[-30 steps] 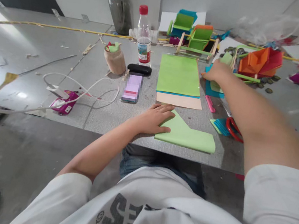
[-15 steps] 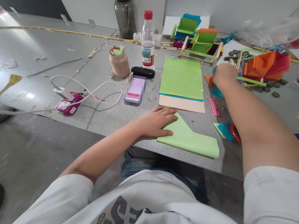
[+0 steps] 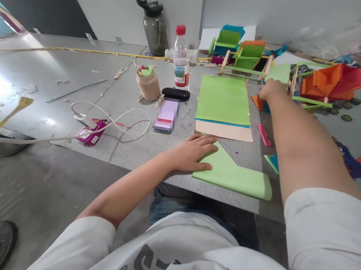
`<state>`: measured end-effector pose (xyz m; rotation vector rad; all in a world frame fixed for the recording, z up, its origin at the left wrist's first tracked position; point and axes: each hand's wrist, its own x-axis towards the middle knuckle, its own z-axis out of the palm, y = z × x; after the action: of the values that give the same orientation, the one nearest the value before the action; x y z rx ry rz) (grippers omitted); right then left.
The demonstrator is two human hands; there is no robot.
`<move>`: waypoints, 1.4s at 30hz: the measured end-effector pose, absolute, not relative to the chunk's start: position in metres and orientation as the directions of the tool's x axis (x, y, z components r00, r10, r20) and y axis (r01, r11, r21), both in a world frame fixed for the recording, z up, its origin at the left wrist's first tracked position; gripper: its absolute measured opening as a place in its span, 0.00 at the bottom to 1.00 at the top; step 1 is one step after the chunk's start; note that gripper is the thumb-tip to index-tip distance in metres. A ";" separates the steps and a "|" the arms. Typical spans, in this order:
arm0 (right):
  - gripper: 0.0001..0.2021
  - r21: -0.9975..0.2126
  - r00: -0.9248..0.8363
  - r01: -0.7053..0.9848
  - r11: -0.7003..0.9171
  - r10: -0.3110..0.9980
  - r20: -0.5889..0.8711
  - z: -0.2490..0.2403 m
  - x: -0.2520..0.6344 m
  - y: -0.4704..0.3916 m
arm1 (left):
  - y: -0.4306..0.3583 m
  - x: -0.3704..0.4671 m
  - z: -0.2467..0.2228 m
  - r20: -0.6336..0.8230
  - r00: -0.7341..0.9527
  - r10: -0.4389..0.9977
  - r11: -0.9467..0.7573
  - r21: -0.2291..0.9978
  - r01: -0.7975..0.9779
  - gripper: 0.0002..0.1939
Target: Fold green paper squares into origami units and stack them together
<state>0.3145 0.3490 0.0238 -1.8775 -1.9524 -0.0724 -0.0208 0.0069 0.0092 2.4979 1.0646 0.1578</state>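
Nearest us on the tabletop, we find the folded pale green sheet lying in front of the paper stack. Our left hand rests flat on its left part, the grip wide and pressed palm down.

Right of the stack's near edge, we note a pink tool, with small blue and green papers nearer us. Left of the stack are a phone and, well apart, a purple adapter.

Our right hand reaches to the right of the stack, near an orange piece. A pale green piece shows just beyond the fingers; whether the grip holds anything, we cannot tell.

Left of the stack we record a black case, a jar and a red-capped bottle; well to its right, an orange paper model; behind it, green paper chairs.
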 end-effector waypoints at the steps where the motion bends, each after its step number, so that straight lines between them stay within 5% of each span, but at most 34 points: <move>1: 0.24 -0.257 0.090 0.966 -0.015 0.956 0.281 0.022 0.314 0.346 | 0.007 -0.021 0.009 -0.058 0.700 0.712 -0.618 0.421 0.664 0.38; 4: 0.28 -0.255 0.209 0.954 -0.160 0.961 0.179 0.023 0.309 0.336 | 0.007 -0.021 0.007 -0.053 0.697 0.715 -0.614 0.430 0.662 0.37; 9: 0.31 -0.247 0.110 0.966 -0.080 0.988 0.110 0.038 0.301 0.314 | 0.006 -0.020 0.009 -0.055 0.698 0.714 -0.617 0.423 0.664 0.38; 16: 0.17 -0.254 0.031 0.967 -0.020 0.999 0.041 0.062 0.300 0.281 | 0.008 -0.021 0.008 -0.050 0.695 0.717 -0.619 0.412 0.668 0.37; 22: 0.24 -0.311 -0.061 0.945 0.107 0.986 0.154 0.077 0.329 0.226 | 0.010 -0.021 0.005 -0.044 0.693 0.720 -0.619 0.411 0.669 0.38; 30: 0.13 -0.356 -0.194 0.892 0.277 0.949 0.250 0.058 0.367 0.126 | 0.011 -0.022 0.005 -0.017 0.688 0.725 -0.623 0.411 0.666 0.35; 32: 0.12 -0.380 -0.345 0.804 0.458 0.879 0.329 0.044 0.367 0.088 | 0.011 -0.021 0.005 -0.019 0.687 0.727 -0.621 0.408 0.669 0.35; 37: 0.15 -0.230 -0.677 0.604 0.763 0.643 0.357 0.009 0.337 -0.030 | 0.010 -0.021 0.004 -0.033 0.679 0.733 -0.615 0.395 0.683 0.37; 42: 0.26 -0.099 -0.701 0.647 0.756 0.641 0.314 -0.013 0.301 -0.094 | 0.009 -0.021 0.004 -0.025 0.671 0.741 -0.608 0.397 0.687 0.37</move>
<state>0.3009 -0.0937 -0.0130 -0.9940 -2.6252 -0.0270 -0.0212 0.0094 0.0040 2.5123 1.1228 0.2001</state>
